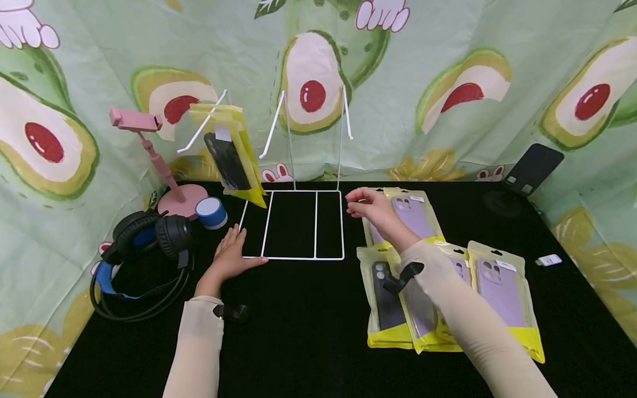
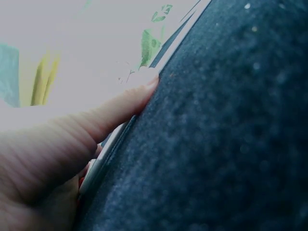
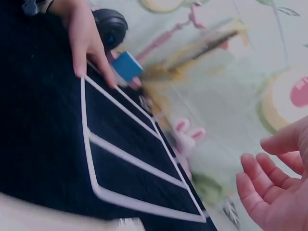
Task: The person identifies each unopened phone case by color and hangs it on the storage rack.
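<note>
A white wire display rack (image 1: 315,226) stands on the black table, its long hooks rising at the back. My left hand (image 1: 230,257) rests at the rack's front left corner, thumb along the front bar and fingers by the left side; in the left wrist view the thumb (image 2: 120,108) lies on the white bar. On the left hook hangs a yellow-edged pouch (image 1: 231,155) with a dark phone case inside. My right hand (image 1: 375,213) is in the air right of the rack, fingers loosely bent, holding nothing. Below it lie several pouched phone cases (image 1: 500,293), lilac and dark.
At the left are black headphones (image 1: 174,235) with a cable, a pink phone stand (image 1: 171,182) and a blue-and-white round container (image 1: 211,213). A black stand (image 1: 532,168) is at the back right, near a small white USB stick (image 1: 549,260). An avocado-print curtain (image 1: 388,143) hangs behind.
</note>
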Demonstrator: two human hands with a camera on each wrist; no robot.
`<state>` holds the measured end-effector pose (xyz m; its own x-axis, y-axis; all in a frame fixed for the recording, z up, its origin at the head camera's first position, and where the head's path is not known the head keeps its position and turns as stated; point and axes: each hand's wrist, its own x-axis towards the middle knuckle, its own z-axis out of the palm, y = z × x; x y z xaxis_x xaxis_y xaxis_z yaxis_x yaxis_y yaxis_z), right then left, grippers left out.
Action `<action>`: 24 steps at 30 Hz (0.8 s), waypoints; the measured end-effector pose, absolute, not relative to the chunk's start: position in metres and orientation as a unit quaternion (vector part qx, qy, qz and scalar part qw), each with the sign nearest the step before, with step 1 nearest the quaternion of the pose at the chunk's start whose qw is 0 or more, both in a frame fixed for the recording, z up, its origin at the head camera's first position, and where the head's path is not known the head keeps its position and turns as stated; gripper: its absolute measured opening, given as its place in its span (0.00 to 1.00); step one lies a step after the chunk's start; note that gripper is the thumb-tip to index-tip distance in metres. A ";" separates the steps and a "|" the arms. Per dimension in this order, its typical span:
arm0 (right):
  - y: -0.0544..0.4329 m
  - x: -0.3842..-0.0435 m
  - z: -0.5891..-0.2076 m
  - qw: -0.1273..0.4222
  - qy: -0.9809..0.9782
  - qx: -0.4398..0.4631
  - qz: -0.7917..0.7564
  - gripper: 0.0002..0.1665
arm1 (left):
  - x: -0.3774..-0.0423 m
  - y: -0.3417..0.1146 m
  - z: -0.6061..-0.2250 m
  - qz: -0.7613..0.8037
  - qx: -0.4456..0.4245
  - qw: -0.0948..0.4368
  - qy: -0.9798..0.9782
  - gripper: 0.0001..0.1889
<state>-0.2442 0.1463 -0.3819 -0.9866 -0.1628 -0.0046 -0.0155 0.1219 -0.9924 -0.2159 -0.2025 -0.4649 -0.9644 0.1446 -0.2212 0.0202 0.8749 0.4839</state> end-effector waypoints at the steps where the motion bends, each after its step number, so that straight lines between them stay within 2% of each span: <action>1: 0.155 -0.242 -0.383 0.056 0.755 -0.061 -0.650 0.13 | -0.216 -0.202 -0.465 0.246 0.043 0.126 0.960 0.57; 8: 0.220 -0.233 -0.388 0.046 0.811 -0.048 -0.581 0.19 | -0.217 -0.199 -0.465 0.253 0.049 0.120 0.959 0.58; 15: 0.279 -0.233 -0.397 0.043 0.854 0.027 -0.517 0.24 | -0.218 -0.201 -0.465 0.249 0.046 0.123 0.960 0.57; 24: 0.302 -0.239 -0.419 0.112 0.869 0.147 -0.459 0.43 | -0.216 -0.204 -0.466 0.249 0.046 0.126 0.959 0.59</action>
<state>-0.2392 0.3022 -0.4193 -0.9319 0.1531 -0.3288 0.3579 0.5357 -0.7648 -0.2163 -0.2043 -0.4659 -0.9639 0.1512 -0.2194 0.0252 0.8714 0.4899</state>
